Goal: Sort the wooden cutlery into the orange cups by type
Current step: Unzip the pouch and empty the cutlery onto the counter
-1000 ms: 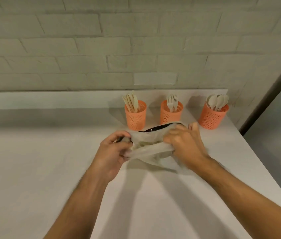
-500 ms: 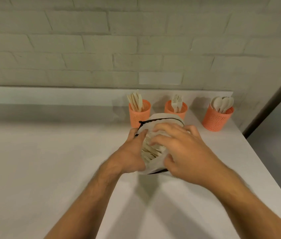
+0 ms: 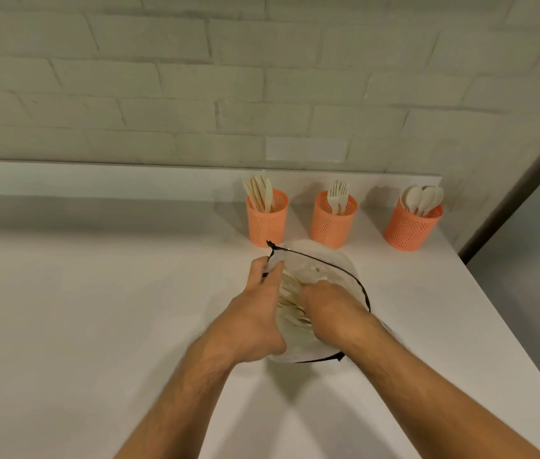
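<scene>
A white brick wall (image 3: pixel 195 94) rose behind a white counter (image 3: pixel 80 326) that filled most of the head view. Near the counter's far right stood three orange cups in a row, well apart from one another: the left cup (image 3: pixel 267 220) held wooden knives (image 3: pixel 258 197), the middle cup (image 3: pixel 333 223) held wooden forks (image 3: pixel 338 195), and the right cup (image 3: pixel 411 228) held wooden spoons (image 3: pixel 422 198). Just in front of the left and middle cups lay a pale pouch with a dark zip edge (image 3: pixel 325 260), its mouth drawn open; unsorted wooden cutlery (image 3: pixel 290 301) lay bunched inside it, between the two hands. The left hand (image 3: pixel 255 313) gripped the pouch's near-left rim, with thumb and fingers (image 3: pixel 273 271) curled over the fabric edge. The right hand (image 3: pixel 335 309) reached into the opening with its fingers bent down among the cutlery; the fingertips were hidden by the pouch and the pieces, so it could not be told whether they pinched any piece. Both forearms extended from the lower edge of the view.
</scene>
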Demonstrator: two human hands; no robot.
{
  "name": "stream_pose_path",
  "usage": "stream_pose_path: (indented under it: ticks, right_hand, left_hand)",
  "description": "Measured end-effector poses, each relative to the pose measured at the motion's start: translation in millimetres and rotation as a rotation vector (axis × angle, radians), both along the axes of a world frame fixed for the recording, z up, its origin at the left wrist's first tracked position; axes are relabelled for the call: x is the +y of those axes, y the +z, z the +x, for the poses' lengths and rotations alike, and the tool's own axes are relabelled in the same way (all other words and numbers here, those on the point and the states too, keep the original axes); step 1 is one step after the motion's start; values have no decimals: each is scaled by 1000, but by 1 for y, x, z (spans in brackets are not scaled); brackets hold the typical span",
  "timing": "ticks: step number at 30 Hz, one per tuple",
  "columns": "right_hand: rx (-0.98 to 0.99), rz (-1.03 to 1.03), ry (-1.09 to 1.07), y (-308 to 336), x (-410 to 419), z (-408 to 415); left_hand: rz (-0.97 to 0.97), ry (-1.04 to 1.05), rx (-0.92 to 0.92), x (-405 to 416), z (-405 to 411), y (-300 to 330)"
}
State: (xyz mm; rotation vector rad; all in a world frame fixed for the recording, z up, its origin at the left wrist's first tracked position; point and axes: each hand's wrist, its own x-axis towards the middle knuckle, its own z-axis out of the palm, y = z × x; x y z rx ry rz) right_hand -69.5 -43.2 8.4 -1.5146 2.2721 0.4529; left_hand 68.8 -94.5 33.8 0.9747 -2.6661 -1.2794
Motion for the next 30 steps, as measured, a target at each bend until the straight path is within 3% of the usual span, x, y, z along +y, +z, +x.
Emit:
stream_pose_path:
  ticks: [6,10,13,20,30]
  right_hand:
    - [74,-359,116,-23,6,-12]
    - [-165,-484,72,-27,11,-16]
    - [-259,-532,11,-27,20,-12]
    - [-204,-521,19,-27,20,-1]
    - [-726,-677,50,0,3,30]
  left_hand:
    - [39,-1,12,3,5,-12]
    - [99,14,53,1,9,-18]
    - [135,22,99,1,13,-18]
    - [133,58,199,-6,28,-11]
    - [51,110,180,-28,76,16]
